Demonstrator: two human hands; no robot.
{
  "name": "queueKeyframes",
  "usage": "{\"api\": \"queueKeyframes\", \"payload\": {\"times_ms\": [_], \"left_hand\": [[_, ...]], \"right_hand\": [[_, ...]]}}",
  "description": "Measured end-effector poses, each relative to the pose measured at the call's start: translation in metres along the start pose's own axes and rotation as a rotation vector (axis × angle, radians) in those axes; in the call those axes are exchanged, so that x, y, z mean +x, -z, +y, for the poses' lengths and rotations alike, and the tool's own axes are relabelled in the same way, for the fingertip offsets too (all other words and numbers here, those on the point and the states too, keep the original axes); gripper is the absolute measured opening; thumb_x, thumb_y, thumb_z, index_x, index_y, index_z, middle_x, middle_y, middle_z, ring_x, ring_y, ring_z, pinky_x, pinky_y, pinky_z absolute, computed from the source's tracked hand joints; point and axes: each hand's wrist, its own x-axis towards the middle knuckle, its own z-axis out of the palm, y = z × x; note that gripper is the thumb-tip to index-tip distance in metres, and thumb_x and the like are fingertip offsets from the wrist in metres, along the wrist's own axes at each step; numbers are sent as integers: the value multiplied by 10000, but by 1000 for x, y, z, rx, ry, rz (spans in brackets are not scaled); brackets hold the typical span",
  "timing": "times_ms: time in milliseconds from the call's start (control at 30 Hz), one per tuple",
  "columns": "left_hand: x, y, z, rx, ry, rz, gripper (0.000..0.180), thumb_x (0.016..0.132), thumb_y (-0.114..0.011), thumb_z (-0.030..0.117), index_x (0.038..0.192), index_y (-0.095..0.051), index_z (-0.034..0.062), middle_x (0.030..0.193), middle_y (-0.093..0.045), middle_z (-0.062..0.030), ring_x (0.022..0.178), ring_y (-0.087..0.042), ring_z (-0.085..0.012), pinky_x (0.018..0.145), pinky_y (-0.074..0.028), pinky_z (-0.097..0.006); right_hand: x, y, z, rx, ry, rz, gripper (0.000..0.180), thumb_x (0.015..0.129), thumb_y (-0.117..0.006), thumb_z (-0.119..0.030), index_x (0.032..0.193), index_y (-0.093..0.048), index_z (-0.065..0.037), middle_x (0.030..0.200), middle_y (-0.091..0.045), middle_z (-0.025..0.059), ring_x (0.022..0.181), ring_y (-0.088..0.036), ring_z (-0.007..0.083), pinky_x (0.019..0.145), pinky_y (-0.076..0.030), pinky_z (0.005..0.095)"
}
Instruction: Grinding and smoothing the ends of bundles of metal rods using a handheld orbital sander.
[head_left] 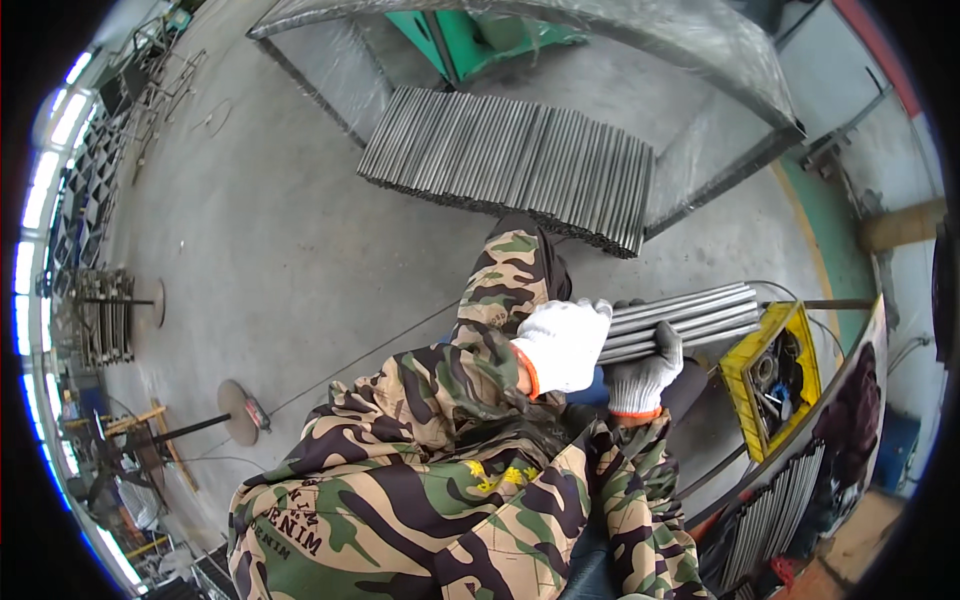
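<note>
- Over a grey concrete floor (pixel 300 230), both gloved hands hold one bundle of grey metal tubes (pixel 690 315) at mid-frame right.
- Left hand (pixel 562 345), in a white glove with an orange cuff, is wrapped closed around the bundle's near end from the top.
- Right hand (pixel 645 375), in a grey-white glove, grips the same bundle from below, fingers curled up around it.
- Tubes stick out to the right, roughly level, their far ends just above a yellow crate (pixel 735 365) of small parts.
- Camouflage sleeves come up from the lower edge.
- Farther off, a wide stack of tubes (pixel 510 160) lies on the floor.
- More tubes (pixel 775 510) lie at lower right.
</note>
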Motion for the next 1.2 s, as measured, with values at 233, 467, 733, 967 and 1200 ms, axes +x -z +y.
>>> {"api": "queueKeyframes", "payload": {"times_ms": [233, 467, 733, 967, 1200], "left_hand": [[1, 8, -26, 40, 184, 9, 574, 752, -727, 199, 1237, -546, -48, 1051, -685, -220, 927, -723, -395, 802, -590, -477], [6, 3, -49, 24, 255, 163, 672, 711, -732, 220, 1278, -545, -89, 1045, -689, -246, 951, -713, -405, 820, -584, -473], [6, 13, -87, -108, 469, 232, 422, 773, -649, 134, 1139, -586, -65, 1009, -706, -258, 951, -731, -412, 834, -595, -477], [-17, 36, -168, -125, 686, 296, 376, 766, -637, 126, 1099, -594, -43, 1015, -715, -239, 951, -739, -388, 831, -603, -457], [4, 54, -261, -251, 805, 305, 465, 704, -679, 140, 1117, -592, -56, 985, -722, -240, 938, -730, -396, 829, -589, -456]], "right_hand": [[30, -29, 28, -9, -151, -41, 319, 855, -616, -84, 1142, -597, 54, 1114, -675, 214, 1076, -653, 373, 1065, -489, 513], [70, -39, 46, -143, -133, -44, 144, 889, -601, -33, 1028, -625, -6, 1032, -685, 141, 975, -665, 306, 983, -541, 479], [103, -77, 91, -285, -404, -149, 358, 906, -574, -118, 1205, -543, 77, 1121, -647, 265, 1059, -647, 425, 1022, -520, 564], [123, -132, 189, -400, -656, -143, 343, 915, -572, -158, 1168, -583, 74, 1084, -672, 220, 1005, -658, 390, 986, -527, 514], [194, -162, 272, -472, -797, -49, 333, 926, -569, -144, 1158, -589, 94, 1074, -681, 236, 998, -668, 411, 961, -547, 544]]}}
